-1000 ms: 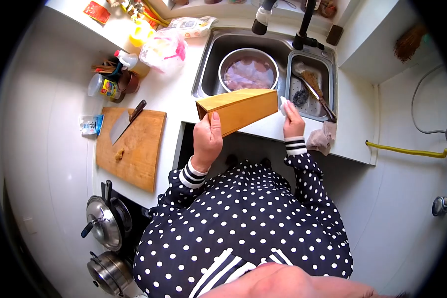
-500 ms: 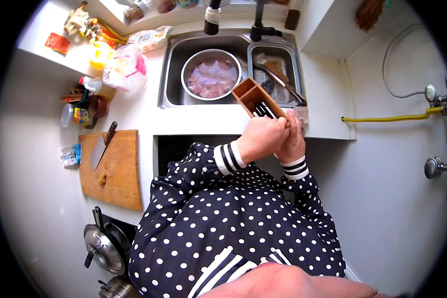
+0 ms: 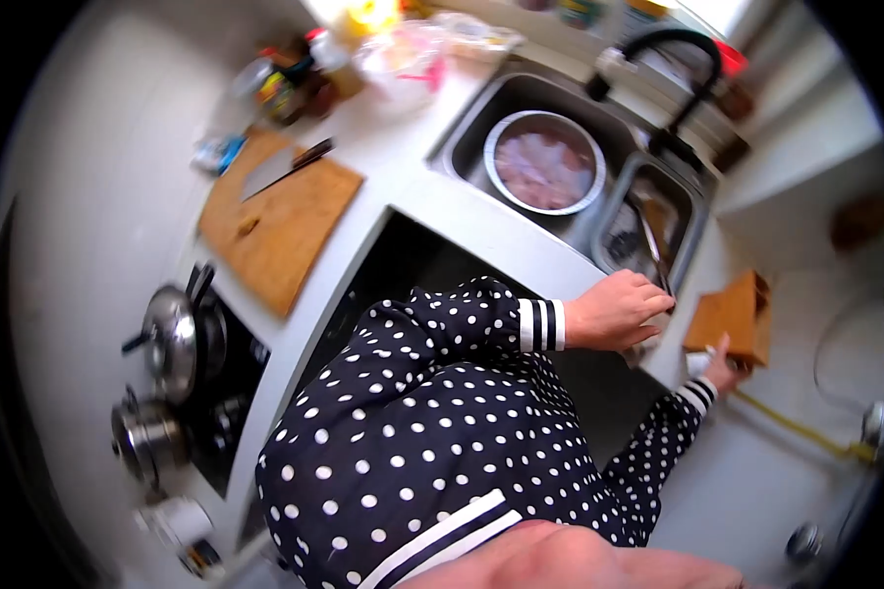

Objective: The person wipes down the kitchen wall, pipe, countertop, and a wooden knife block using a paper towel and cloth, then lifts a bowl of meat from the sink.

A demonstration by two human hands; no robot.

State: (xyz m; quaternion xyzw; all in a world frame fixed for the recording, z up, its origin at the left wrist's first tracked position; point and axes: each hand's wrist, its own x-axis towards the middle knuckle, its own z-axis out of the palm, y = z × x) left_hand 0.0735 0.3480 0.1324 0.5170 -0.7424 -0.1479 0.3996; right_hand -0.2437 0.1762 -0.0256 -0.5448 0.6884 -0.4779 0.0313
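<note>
My left hand (image 3: 612, 312) is at the counter's front edge beside the small basin, fingers bent over a pale greyish cloth (image 3: 642, 349). Just past its fingertips lies the long handle of a metal ladle (image 3: 649, 240), which rests in the small basin. Off to the right, my right hand (image 3: 725, 375) grips a wooden utensil box (image 3: 719, 322) by its lower end. The box is tilted, and its inside is mostly hidden from here. A round metal bowl (image 3: 498, 187) in the larger basin holds pinkish meat (image 3: 545, 169) in water.
A kitchen knife (image 3: 267, 175) lies on the wooden cutting board (image 3: 295, 221) at left, with bottles and jars behind. Lidded pots (image 3: 172, 344) stand on the stove. A black faucet (image 3: 673, 44) arches behind the sink. A yellow hose (image 3: 796, 422) runs along the right wall.
My hands have parted. The right one has carried the wooden box away to the right, while the left has let go of it and moved onto the cloth. The view has turned.
</note>
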